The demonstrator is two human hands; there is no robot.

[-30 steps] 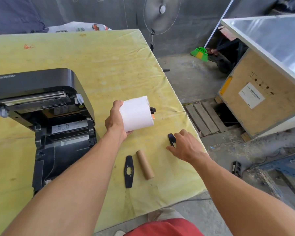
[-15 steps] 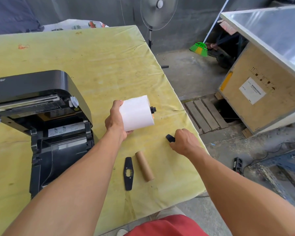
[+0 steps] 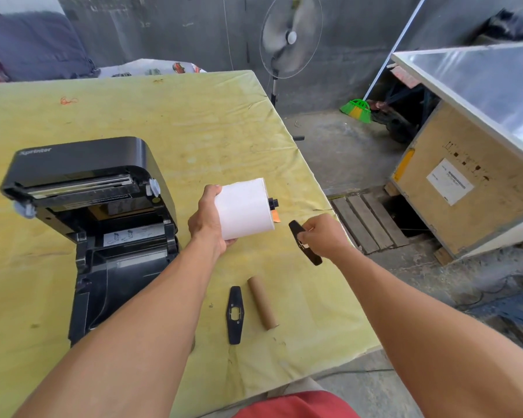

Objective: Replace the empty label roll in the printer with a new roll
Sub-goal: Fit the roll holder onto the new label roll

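Note:
My left hand grips a full white label roll above the yellow table; a black spindle end sticks out of the roll's right side. Just right of the roll, my right hand holds a flat black roll guide, lifted off the table and tilted. A second black guide and the empty brown cardboard core lie side by side on the cloth near me. The black printer stands at the left with its lid raised and its roll bay bare.
The yellow cloth-covered table ends close to my right hand, with a concrete floor beyond. A standing fan is behind the table. A large plywood crate and a wooden pallet sit on the right.
My right hand closed on the black guide lying on the cloth and lifted it toward the roll's spindle end. My left hand kept the roll where it was.

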